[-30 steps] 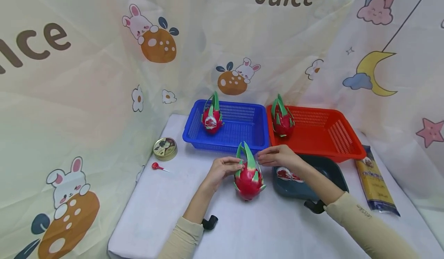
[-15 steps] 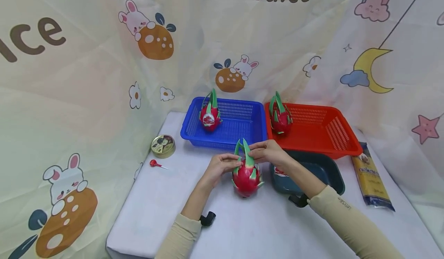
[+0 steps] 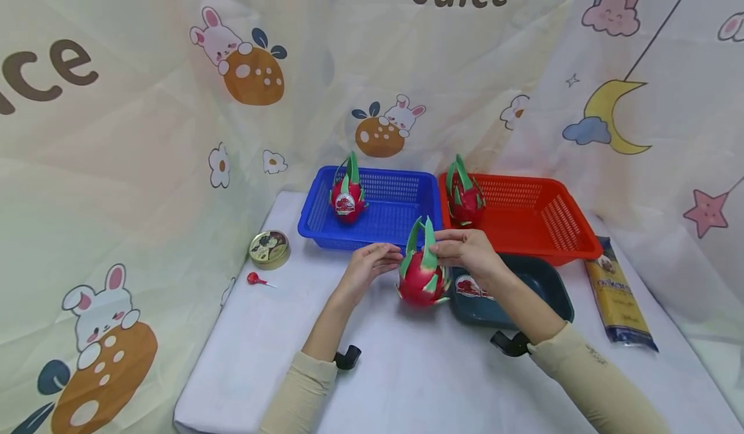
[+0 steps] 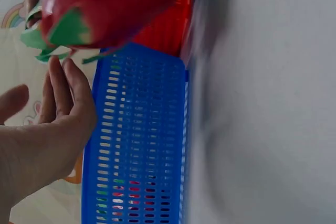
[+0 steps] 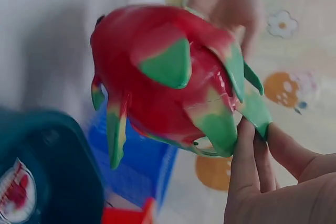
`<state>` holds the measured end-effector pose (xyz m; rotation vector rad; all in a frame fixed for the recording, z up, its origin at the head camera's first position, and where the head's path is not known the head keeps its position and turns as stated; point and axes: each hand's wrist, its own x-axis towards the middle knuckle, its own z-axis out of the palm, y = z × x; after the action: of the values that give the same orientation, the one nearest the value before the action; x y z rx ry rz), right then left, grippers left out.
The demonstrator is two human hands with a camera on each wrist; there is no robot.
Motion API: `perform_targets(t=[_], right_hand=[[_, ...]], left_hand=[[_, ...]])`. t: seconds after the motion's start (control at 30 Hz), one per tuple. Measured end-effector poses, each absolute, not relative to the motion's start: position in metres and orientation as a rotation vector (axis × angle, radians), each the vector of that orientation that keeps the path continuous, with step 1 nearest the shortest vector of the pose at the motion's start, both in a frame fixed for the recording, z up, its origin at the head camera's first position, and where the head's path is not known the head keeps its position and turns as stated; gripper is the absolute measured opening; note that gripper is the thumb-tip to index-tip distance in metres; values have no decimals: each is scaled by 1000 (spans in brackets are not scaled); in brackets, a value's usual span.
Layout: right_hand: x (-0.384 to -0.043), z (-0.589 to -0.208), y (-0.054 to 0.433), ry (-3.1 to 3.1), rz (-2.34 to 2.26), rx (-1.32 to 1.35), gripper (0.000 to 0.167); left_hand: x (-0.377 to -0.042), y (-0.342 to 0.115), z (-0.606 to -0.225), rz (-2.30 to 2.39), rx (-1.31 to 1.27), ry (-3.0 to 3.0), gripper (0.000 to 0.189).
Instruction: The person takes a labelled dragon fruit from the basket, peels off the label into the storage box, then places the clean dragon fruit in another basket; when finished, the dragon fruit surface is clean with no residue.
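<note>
A red dragon fruit (image 3: 420, 284) with green leaf tips hangs close over the white table in the head view. My right hand (image 3: 469, 253) pinches one of its upper leaves between thumb and fingers, plainly seen in the right wrist view. At the fruit's left side is my left hand (image 3: 369, 267), its fingers (image 4: 73, 87) extended, fingertips right by the leaves. Behind stands a blue basket (image 3: 401, 217) holding another dragon fruit (image 3: 347, 201). The red basket (image 3: 537, 221) beside it contains a third dragon fruit (image 3: 467, 203). A dark teal tray (image 3: 488, 314) lies under my right forearm.
A round gold tin (image 3: 269, 250) and a red lollipop (image 3: 256, 278) sit at the table's left. Along the right side lies a yellow and blue packet (image 3: 620, 295). Inside the teal tray is a dragon fruit sticker (image 3: 469, 287). A printed curtain (image 3: 325, 53) hangs behind the table.
My right hand has come to the leaves and taken hold of one. My left hand has let go of them. The dragon fruit has risen slightly and shifted right.
</note>
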<state>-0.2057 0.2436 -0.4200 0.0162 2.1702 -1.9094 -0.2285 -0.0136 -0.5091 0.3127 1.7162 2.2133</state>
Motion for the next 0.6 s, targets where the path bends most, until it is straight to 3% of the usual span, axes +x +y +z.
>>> perform_targets(t=[0.37,0.6], right_hand=[[-219,-349,297,2154,-2130,1,41],[-236,-331,333,2394,-2130,115,51]], left_hand=[[-230,17,-506,2212,231,1729,40],[-224,54,-511,2307,132,1352,40]])
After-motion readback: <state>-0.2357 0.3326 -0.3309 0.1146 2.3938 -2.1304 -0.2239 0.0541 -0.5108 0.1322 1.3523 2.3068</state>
